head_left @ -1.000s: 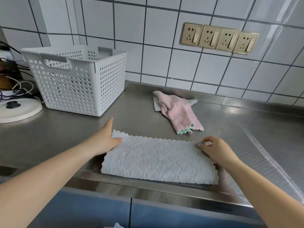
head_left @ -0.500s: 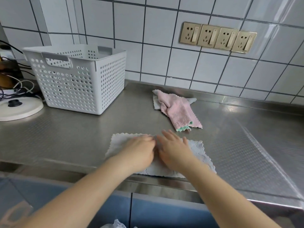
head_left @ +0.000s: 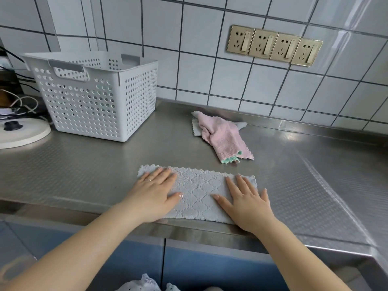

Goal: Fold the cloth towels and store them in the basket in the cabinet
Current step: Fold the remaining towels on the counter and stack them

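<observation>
The textured stainless-steel countertop [head_left: 88, 175] carries a white perforated plastic basket [head_left: 98, 97], a crumpled pink towel [head_left: 224, 137], a flat grey quilted towel [head_left: 197, 190] and a round white disc [head_left: 23, 133].

One head-worn wide-angle view is looking forward and down, sitting close over the steel worktop [head_left: 84, 181], facing the tiled wall [head_left: 210, 76], both forearms entering from the bottom edge.

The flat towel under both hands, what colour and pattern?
Pale grey-blue towel, quilted diamond texture, scalloped edges; head view.
</observation>
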A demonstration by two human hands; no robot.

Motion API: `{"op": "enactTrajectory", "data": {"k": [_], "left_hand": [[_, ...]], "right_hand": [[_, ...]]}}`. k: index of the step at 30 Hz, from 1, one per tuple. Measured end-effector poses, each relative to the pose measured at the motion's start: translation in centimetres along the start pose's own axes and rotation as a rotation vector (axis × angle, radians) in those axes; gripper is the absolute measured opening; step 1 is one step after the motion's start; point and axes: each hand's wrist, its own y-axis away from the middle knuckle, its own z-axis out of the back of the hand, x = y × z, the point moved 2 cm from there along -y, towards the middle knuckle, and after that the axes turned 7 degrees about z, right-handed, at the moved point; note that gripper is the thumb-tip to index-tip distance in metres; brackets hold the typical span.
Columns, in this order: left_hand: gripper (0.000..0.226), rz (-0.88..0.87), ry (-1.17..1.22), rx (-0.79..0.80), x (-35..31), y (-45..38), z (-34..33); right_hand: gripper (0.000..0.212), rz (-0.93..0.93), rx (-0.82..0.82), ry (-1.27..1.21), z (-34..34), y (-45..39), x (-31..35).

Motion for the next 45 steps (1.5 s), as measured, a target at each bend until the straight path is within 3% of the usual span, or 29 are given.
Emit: {"op": "enactTrajectory", "data": {"k": [2,7,9,12,16,26,32,38,40,42,45], "left_hand": [[0.073,0.012,0.026,0.005,0.9,0.2,-0.1],[0.063,0.001,0.086,-0.073,0.3,1.3,0.6],[0.057,-0.14,0.166,-0.235,-1.7,2.8,1.0],[0.039,-0.376,0.248,-0.434,-4.9,5.0,1.3],[0.019,-0.451,0.186,-0.413,-6.2,5.5,0.6],[0.014,-0.462,0.167,-0.418,-2.7,5.0,1.1],[0.014,-0.38,0.052,-0.468,2.3,3.9,1.7],[0.015,-0.348,0.113,-0.367,5.2,2.5,2.2],[0.031,-0.318,0.217,-0.242,5.3,3.1,2.6],[0.059,-0.347,0.253,-0.053,5.3,4.1,2.7],[0.079,-0.438,0.005,0.088,5.2,5.5,1.6]], "right_hand": [[0.106,-0.028,0.023,-0.006,0.1,0.4,-1.1],[0.076,-0.077,0.087,0.012,0.8,0.6,-2.0],[0.062,-0.001,0.042,0.058,1.5,0.2,-1.3],[0.042,0.274,-0.128,-0.001,2.3,-0.7,1.1],[0.044,0.484,-0.082,-0.11,1.9,-2.2,4.1],[0.063,0.489,0.011,0.058,1.9,-4.0,3.7],[0.043,0.542,-0.103,0.092,2.3,-2.4,3.3],[0.041,0.649,-0.196,-0.001,1.8,0.0,2.9],[0.048,0.692,-0.229,-0.044,2.1,0.6,1.5],[0.058,0.702,-0.163,-0.09,2.5,1.6,0.0],[0.072,0.778,-0.072,-0.066,1.7,3.3,-1.0]]}}
